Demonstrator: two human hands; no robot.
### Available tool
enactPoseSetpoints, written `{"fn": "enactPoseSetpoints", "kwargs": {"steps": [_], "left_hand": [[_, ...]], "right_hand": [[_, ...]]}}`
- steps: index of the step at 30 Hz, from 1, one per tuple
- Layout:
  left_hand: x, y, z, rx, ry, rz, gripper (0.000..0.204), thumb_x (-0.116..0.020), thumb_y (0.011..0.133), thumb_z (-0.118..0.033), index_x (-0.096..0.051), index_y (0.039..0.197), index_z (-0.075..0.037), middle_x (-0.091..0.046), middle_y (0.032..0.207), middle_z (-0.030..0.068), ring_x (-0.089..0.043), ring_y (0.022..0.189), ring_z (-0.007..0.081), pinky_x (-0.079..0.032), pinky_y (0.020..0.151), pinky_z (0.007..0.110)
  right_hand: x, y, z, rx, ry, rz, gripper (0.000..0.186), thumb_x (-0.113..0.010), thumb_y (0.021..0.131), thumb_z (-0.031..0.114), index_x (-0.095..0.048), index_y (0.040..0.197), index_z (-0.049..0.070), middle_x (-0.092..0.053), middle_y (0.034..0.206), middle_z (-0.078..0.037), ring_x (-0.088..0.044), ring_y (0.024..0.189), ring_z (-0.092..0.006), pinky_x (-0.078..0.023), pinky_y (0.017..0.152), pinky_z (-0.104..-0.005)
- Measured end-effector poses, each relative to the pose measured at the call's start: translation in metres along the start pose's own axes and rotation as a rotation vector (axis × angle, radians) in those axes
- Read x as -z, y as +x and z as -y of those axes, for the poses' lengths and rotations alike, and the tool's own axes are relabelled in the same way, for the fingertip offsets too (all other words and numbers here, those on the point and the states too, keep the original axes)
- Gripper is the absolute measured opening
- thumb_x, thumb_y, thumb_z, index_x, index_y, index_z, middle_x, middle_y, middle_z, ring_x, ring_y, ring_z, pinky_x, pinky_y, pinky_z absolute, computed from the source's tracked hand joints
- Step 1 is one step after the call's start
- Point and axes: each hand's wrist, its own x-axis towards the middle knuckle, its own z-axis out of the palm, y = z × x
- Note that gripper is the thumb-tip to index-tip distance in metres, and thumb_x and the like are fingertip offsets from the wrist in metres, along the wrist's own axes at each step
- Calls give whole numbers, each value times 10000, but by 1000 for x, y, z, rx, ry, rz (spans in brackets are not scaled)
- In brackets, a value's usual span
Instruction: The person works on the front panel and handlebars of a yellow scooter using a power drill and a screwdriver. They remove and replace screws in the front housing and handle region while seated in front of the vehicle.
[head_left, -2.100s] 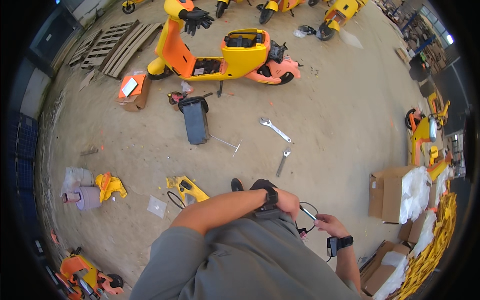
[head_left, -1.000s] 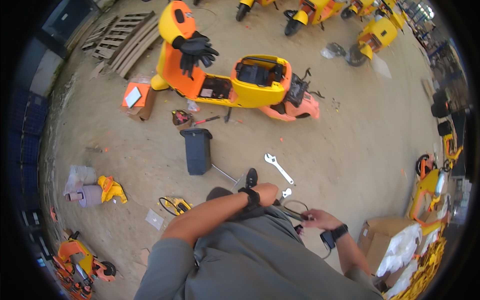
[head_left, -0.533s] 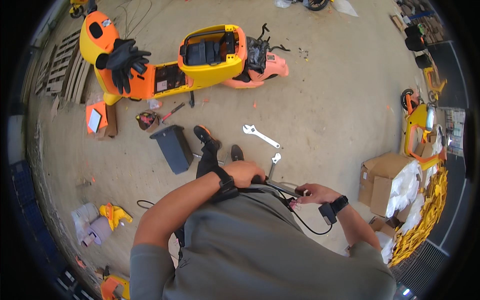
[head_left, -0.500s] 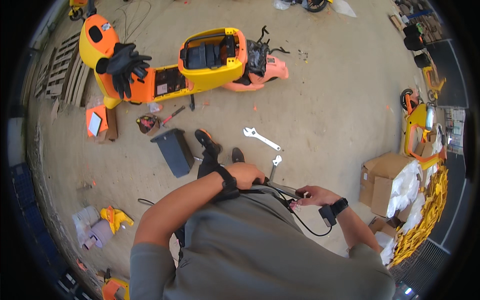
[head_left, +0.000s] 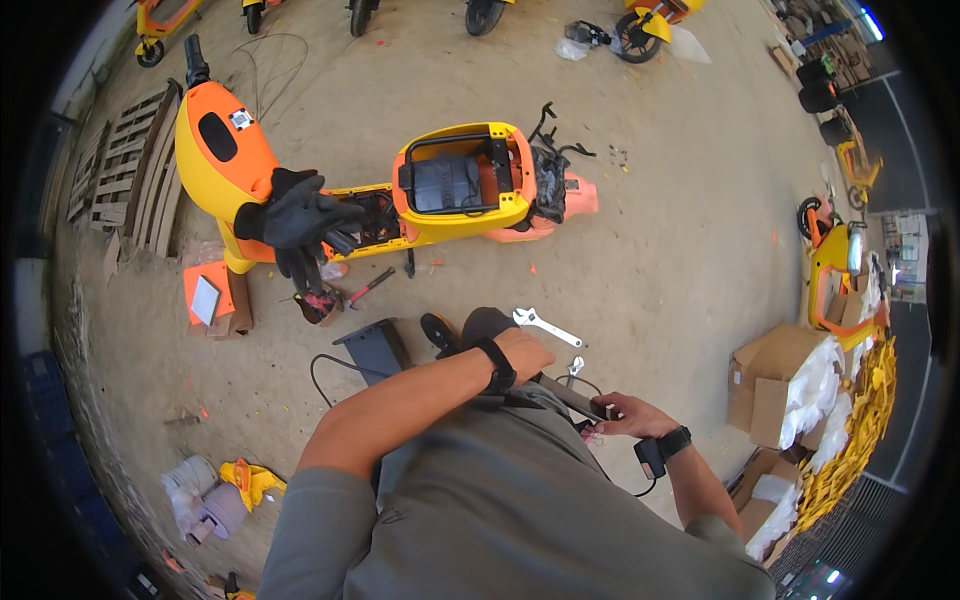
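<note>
My left hand [head_left: 522, 352] is curled at my waist, at the near end of a long grey object [head_left: 565, 394], with its fingertips hidden. My right hand [head_left: 625, 418] pinches the other end of that object, beside black cables and a small pink item. Beyond my hands lie two silver adjustable wrenches [head_left: 548, 327] [head_left: 576, 364], a grey bin [head_left: 372, 345] on its side and a red-handled hammer [head_left: 372, 287]. A yellow and orange scooter [head_left: 455, 225] stands farther off, with black gloves [head_left: 298, 222] draped on its front.
Wooden pallets [head_left: 132, 160] lie at the far left, near an orange-topped box [head_left: 228, 320]. A lilac roll [head_left: 222, 512] is at the lower left. Cardboard boxes [head_left: 750, 390], yellow parts [head_left: 855, 430] and another scooter [head_left: 830, 285] line the right. More scooters [head_left: 645, 32] stand behind.
My view has tilted and shifted, so the scooter fills more of it. My left hand has moved forward and right relative to my body since half a second ago, and my legs have shifted.
</note>
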Motion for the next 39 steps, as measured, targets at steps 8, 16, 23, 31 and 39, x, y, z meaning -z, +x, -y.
{"fn": "enactPoseSetpoints", "kwargs": {"steps": [8,16,23,31,39], "left_hand": [[25,7,29,-25,-94,-254,167,-558,889,-150,-627,1021,-74,-711,907,187,-682,924,409,-528,775,511],[41,15,54,114,-179,-286,204,-566,914,-191,-664,1060,-88,-716,946,175,-687,935,401,-530,791,498],[91,-18,63,359,-173,-556,168,-633,816,-83,-596,971,-29,-676,922,198,-674,895,430,-531,746,524],[112,-210,117,1340,45,-1852,499,-789,840,-212,-569,1198,58,-586,1160,238,-559,1124,409,-446,990,476],[83,-256,161,1405,-876,-1791,707,-835,825,-310,-541,1292,131,-638,1276,285,-646,1161,348,-496,987,390]], "right_hand": [[14,74,102,37,-176,-79,669,-725,895,531,-666,1193,-65,-677,984,-90,-594,925,-178,-483,860,-317],[66,121,124,80,-71,209,779,-698,966,424,-400,1493,-66,-618,1373,-167,-596,1213,-211,-489,984,-330],[111,149,134,53,-227,15,569,-713,961,226,-499,1416,-40,-713,1166,-106,-684,921,-168,-549,737,-300],[152,156,223,238,-242,-173,415,-681,965,189,-590,1326,5,-732,1038,-46,-698,631,-116,-496,507,-232],[137,148,283,472,-494,-157,304,-694,946,165,-690,1213,20,-711,945,-26,-632,555,-108,-508,506,-251]]}}
